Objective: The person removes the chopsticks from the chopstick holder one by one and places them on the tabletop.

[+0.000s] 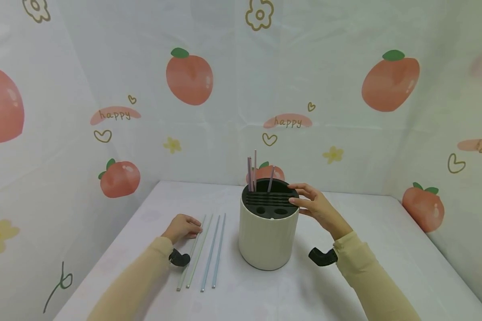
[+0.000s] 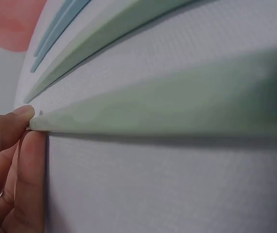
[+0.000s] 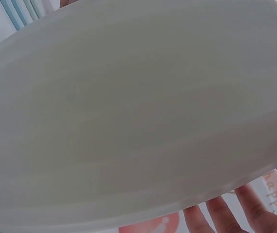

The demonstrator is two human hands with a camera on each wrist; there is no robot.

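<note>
My left hand (image 1: 183,227) pinches the narrow far end of a pale green chopstick (image 1: 182,278) between thumb and fingers, the leftmost in a row on the table. In the left wrist view this chopstick (image 2: 167,107) runs off to the right, its tip at the fingertips. A second green chopstick (image 1: 201,249) and two blue chopsticks (image 1: 219,249) lie beside it. My right hand (image 1: 320,210) holds the upper right side of a cream utensil holder (image 1: 267,240), with fingers around its rim. Several pinkish-purple chopsticks (image 1: 255,171) stand in its rear compartment.
The holder's black insert (image 1: 270,214) has slots across the middle and two round holes in front. A white cloth (image 1: 385,258) covers the table. Behind and at the sides hangs a white curtain (image 1: 233,89) printed with peaches and flowers.
</note>
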